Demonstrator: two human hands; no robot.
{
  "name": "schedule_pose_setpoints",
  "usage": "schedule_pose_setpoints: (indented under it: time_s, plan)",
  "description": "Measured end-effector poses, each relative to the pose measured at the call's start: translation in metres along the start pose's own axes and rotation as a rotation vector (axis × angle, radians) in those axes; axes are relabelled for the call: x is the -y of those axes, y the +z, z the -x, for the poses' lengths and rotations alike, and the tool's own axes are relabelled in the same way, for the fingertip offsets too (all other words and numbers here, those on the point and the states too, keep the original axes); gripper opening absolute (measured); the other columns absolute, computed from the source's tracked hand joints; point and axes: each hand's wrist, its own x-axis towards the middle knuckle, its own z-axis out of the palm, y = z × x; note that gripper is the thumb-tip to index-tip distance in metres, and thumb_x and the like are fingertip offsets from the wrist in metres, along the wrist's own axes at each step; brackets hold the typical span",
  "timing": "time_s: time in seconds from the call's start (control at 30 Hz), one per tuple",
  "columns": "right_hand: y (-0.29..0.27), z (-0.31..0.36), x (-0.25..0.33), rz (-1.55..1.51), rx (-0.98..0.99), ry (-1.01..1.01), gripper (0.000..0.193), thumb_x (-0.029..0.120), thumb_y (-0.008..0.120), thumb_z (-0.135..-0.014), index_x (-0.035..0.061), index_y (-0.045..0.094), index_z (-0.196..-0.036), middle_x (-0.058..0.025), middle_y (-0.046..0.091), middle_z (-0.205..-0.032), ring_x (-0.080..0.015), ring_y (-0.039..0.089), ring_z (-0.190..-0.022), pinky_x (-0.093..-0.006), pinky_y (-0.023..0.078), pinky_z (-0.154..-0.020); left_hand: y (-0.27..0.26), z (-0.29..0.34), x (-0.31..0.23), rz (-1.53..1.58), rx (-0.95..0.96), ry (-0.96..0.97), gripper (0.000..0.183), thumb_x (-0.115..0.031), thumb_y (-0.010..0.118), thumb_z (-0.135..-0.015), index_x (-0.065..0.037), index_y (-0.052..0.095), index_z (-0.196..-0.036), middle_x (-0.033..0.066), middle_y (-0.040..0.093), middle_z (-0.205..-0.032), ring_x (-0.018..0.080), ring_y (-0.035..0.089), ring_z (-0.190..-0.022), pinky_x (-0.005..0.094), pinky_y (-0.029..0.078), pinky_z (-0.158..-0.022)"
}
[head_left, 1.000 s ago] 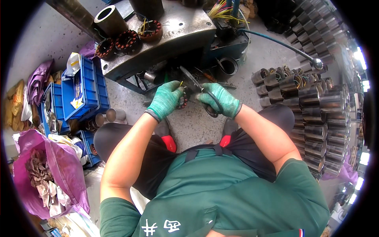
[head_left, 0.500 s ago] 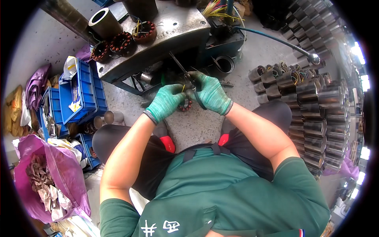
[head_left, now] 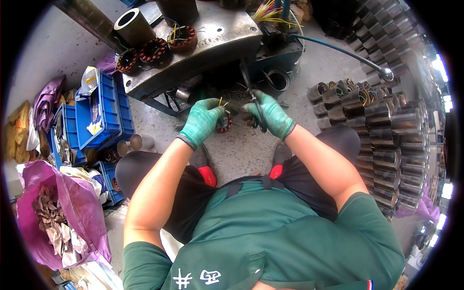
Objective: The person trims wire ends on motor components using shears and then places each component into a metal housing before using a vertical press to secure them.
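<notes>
Both my hands wear green knitted gloves. My left hand (head_left: 203, 120) is closed on a small wound motor stator (head_left: 224, 127) with red-brown coils, which hangs below the fingers. A short yellow wire and a pale one stick up past its thumb. A pair of dark scissors (head_left: 245, 72) is in my right hand (head_left: 273, 115), blades pointing away toward the bench and black handle loops around the fingers. The scissors are apart from the stator. Gloved fingers hide most of the stator's upper part.
A heavy metal bench (head_left: 212, 41) stands ahead, bearing several wound stators (head_left: 153, 50) and a thick steel sleeve (head_left: 134, 26). Stacked metal cylinders (head_left: 382, 130) fill the right. Blue crates (head_left: 99, 113) and a purple bag (head_left: 84, 212) lie left. A blue flexible arm (head_left: 338, 47) reaches across the right.
My right hand has moved right, away from my left hand, and the scissors have swung to point more straight ahead. The left hand still keeps the stator in about the same place.
</notes>
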Motion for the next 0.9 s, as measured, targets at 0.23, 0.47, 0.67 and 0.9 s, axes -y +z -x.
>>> schedule_pose_setpoints:
  time_s: [0.23, 0.47, 0.67, 0.9]
  plan:
    - [0.018, 0.037, 0.008, 0.304, 0.242, 0.033, 0.058, 0.042, 0.075, -0.097, 0.0022, 0.058, -0.136, -0.0001, 0.061, -0.084, -0.0098, 0.061, -0.069, -0.0265, 0.049, -0.056, -0.008, -0.013, 0.011, -0.021, -0.076, 0.042, 0.037, -0.014, 0.064, -0.099, 0.007, 0.068, -0.128, 0.0105, 0.075, -0.106, 0.0147, 0.067, -0.091, 0.0288, 0.054, -0.084]
    - [0.017, 0.033, 0.015, 0.489, 0.214, 0.059, 0.054, 0.044, 0.074, -0.098, 0.0012, 0.063, -0.129, -0.0021, 0.063, -0.080, -0.0102, 0.060, -0.061, -0.0282, 0.049, -0.054, -0.012, -0.011, 0.009, -0.118, -0.093, 0.070, 0.044, -0.020, 0.066, -0.096, 0.009, 0.066, -0.129, 0.0207, 0.075, -0.107, 0.0247, 0.072, -0.091, 0.0341, 0.057, -0.084]
    - [0.014, 0.025, 0.011, 0.471, 0.171, 0.015, 0.037, 0.034, 0.071, -0.100, 0.0014, 0.067, -0.116, -0.0032, 0.063, -0.077, -0.0123, 0.058, -0.060, -0.0298, 0.048, -0.054, -0.010, -0.023, 0.033, -0.047, -0.082, 0.097, 0.046, -0.023, 0.067, -0.097, 0.008, 0.065, -0.131, 0.0215, 0.074, -0.113, 0.0265, 0.072, -0.098, 0.0344, 0.057, -0.086]
    - [-0.055, -0.074, -0.061, -0.048, -0.447, -0.006, 0.033, 0.028, 0.076, -0.094, 0.0019, 0.069, -0.113, -0.0068, 0.069, -0.080, -0.0190, 0.066, -0.070, -0.0387, 0.053, -0.062, -0.016, -0.013, 0.002, 0.319, 0.010, 0.016, 0.033, -0.009, 0.056, -0.094, 0.002, 0.072, -0.122, 0.0079, 0.074, -0.098, 0.0131, 0.067, -0.077, 0.0266, 0.056, -0.069]
